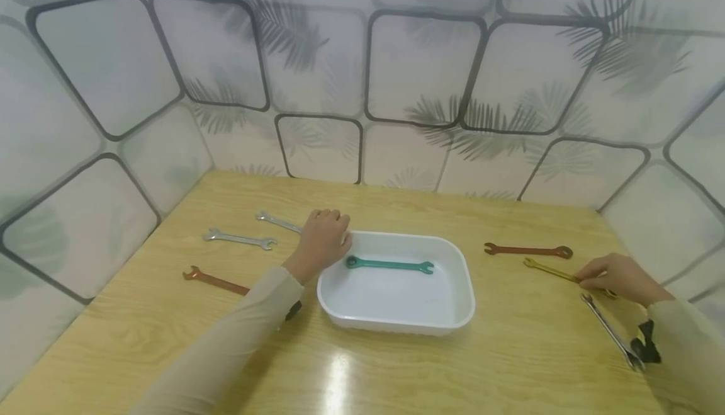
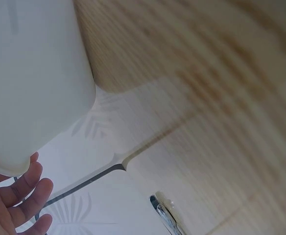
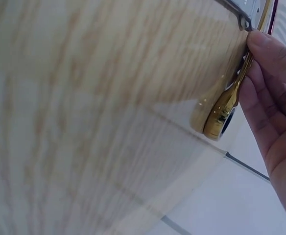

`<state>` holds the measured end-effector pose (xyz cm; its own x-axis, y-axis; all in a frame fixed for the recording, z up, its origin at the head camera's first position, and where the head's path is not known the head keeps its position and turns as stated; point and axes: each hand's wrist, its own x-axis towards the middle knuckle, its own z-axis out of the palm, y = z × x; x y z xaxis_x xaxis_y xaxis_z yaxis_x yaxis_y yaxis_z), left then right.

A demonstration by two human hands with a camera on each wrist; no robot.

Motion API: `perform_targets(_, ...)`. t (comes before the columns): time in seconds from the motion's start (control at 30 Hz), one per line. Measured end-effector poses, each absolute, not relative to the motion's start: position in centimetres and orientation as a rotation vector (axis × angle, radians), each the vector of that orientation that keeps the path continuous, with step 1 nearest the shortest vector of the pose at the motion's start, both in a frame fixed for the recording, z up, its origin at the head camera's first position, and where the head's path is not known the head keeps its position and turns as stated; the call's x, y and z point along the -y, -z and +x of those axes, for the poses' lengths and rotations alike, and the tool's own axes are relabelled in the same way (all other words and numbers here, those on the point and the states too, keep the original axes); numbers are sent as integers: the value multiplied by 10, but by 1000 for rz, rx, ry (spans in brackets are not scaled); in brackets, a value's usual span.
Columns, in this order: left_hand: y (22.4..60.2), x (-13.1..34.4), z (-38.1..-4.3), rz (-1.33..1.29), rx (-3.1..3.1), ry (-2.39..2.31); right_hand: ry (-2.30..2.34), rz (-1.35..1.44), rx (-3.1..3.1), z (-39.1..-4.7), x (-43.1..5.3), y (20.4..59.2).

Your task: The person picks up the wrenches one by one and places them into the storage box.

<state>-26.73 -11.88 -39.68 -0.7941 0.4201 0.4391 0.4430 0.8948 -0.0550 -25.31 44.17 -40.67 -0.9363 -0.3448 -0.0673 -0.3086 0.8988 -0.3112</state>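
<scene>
My left hand (image 1: pixel 323 244) grips the upper left corner of a white plastic tray (image 1: pixel 396 325); in the left wrist view its curled fingers (image 2: pixel 28 183) are at the rim. Inside the tray lies a green wrench (image 1: pixel 391 265). At the right, my right hand (image 1: pixel 620 278) pinches a gold wrench (image 1: pixel 549 270) between thumb and fingers. In the right wrist view the ring end of the gold wrench (image 3: pixel 221 115) is close over the wood surface. A red wrench (image 1: pixel 527 250) lies just beyond it, and a silver wrench (image 1: pixel 608 328) lies nearer me.
Left of the tray lie two silver wrenches, one farther back (image 1: pixel 277 220) and one nearer (image 1: pixel 240 238), plus an orange-brown wrench (image 1: pixel 218 281) partly hidden by my left sleeve. Patterned walls (image 1: pixel 323 147) border the wooden table (image 1: pixel 510 352) at the back and sides.
</scene>
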Motion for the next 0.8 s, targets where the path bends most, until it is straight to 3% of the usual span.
perform_targets(0.33, 394, 118, -266, -633, 2605, 70, 440, -555, -2879, -257, -447, 407)
perform_targets(0.8, 397, 119, -268, -636, 2568, 70, 519, -397, -2867, -258, -450, 402)
